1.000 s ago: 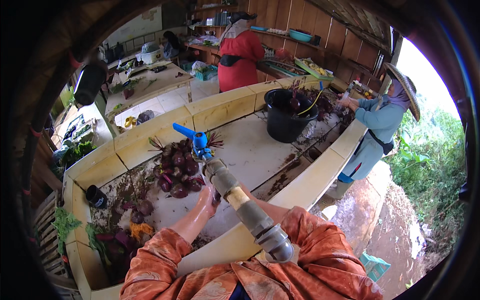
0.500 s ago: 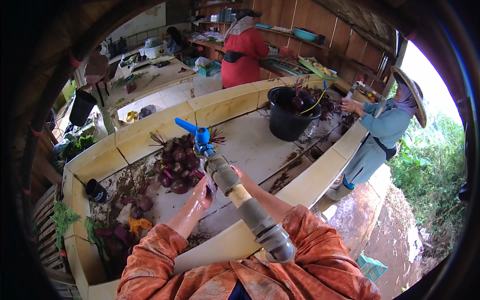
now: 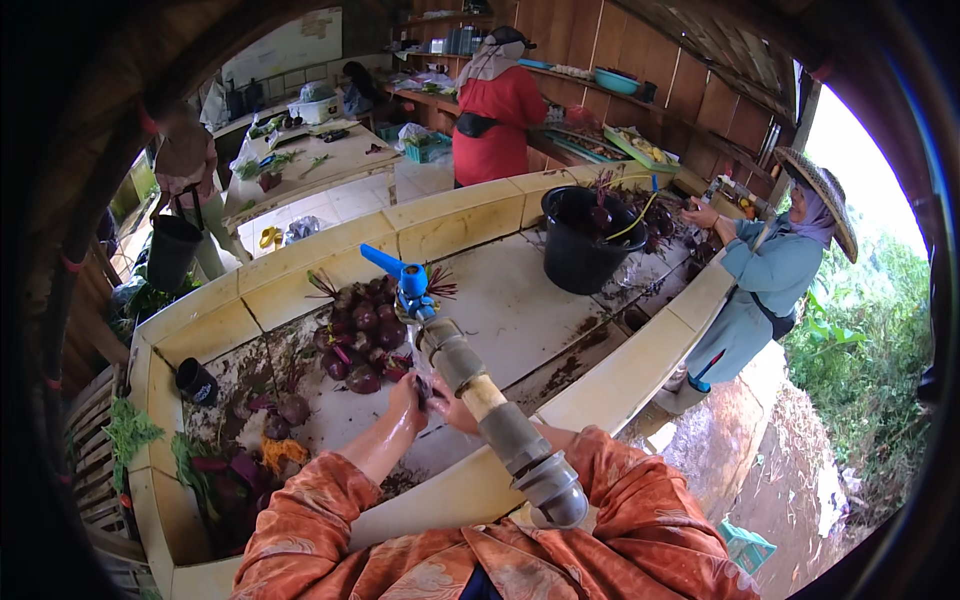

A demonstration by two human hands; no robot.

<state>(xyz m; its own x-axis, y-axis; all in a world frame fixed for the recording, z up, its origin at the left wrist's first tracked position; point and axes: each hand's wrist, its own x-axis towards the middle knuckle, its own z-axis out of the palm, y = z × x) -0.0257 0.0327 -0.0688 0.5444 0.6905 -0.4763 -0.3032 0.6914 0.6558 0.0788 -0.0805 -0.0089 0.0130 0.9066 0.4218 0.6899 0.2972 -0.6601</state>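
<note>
Water falls from a tap with a blue lever (image 3: 412,280) at the end of a grey pipe (image 3: 455,355). Under it, my left hand (image 3: 407,402) and my right hand (image 3: 454,408) close together on a dark purplish beetroot (image 3: 427,388), mostly hidden by the fingers. The pipe covers part of my right forearm. Just beyond my left hand lies a heap of beetroots (image 3: 362,322) with cut red stems, on the white tiled basin floor (image 3: 490,290).
An orange scrubbing net (image 3: 284,455), loose beetroots (image 3: 235,485) and a black cup (image 3: 196,382) lie at the left. A black bucket (image 3: 585,255) stands farther right. A person in a hat (image 3: 780,260) works at the basin's right edge; others stand beyond its yellow rim (image 3: 460,212).
My right hand has come nearer and left, toward my left hand under the water. The view has shifted slightly; a person with a black bucket shows more at the far left.
</note>
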